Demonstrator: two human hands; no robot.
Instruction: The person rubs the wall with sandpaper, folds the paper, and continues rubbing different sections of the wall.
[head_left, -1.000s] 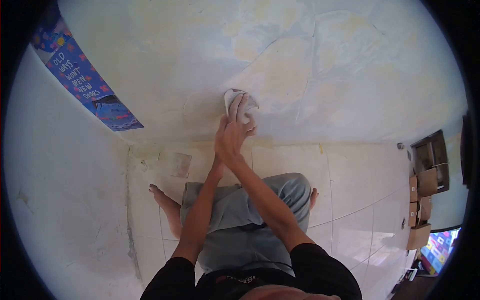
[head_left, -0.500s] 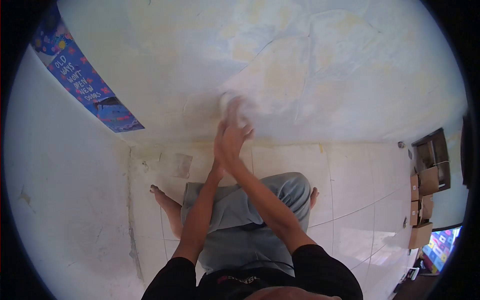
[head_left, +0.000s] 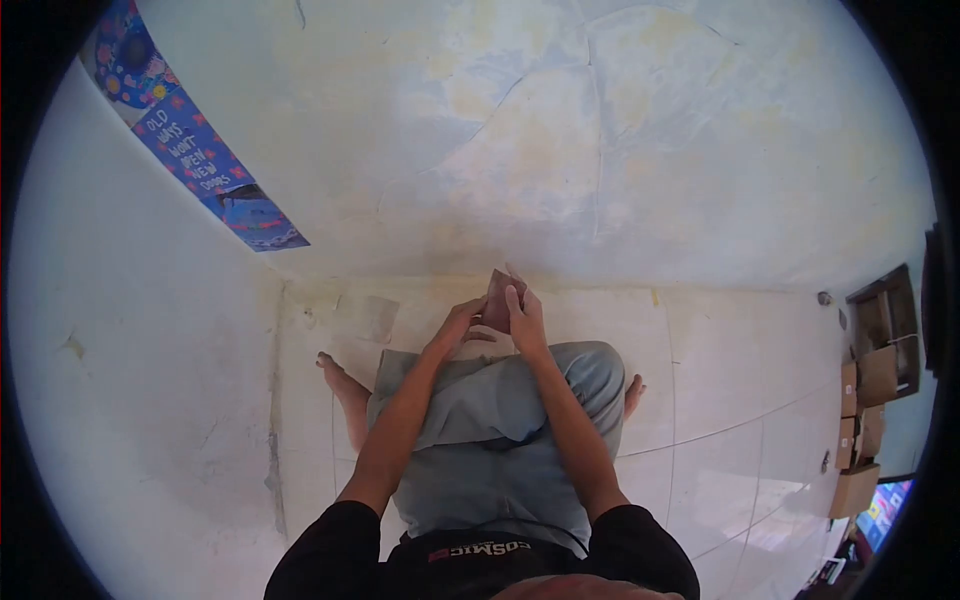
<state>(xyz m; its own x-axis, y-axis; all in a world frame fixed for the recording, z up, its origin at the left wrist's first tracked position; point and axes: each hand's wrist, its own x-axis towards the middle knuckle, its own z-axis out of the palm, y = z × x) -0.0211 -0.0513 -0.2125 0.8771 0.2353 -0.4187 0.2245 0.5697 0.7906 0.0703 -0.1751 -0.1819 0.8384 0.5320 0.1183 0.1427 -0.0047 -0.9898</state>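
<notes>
In front of my crossed legs, a small reddish-brown sheet (head_left: 499, 308), which looks like sandpaper, is held up between my two hands. My right hand (head_left: 527, 320) grips its right side, thumb on its face. My left hand (head_left: 461, 326) is at the sheet's left edge, fingers bent round it. Both hands are apart from the patched, pale wall (head_left: 520, 150), which has cracks and yellowish and white smears.
A blue poster with lettering (head_left: 190, 150) hangs at the upper left. A pale square piece (head_left: 381, 318) lies on the tiled floor (head_left: 715, 400) left of my hands. Cardboard boxes (head_left: 855, 490) and a dark wooden frame (head_left: 885, 320) stand at the right.
My hands have come down off the wall, where they were together and blurred. They have moved apart, and the reddish-brown sheet now shows between them. The view has shifted slightly.
</notes>
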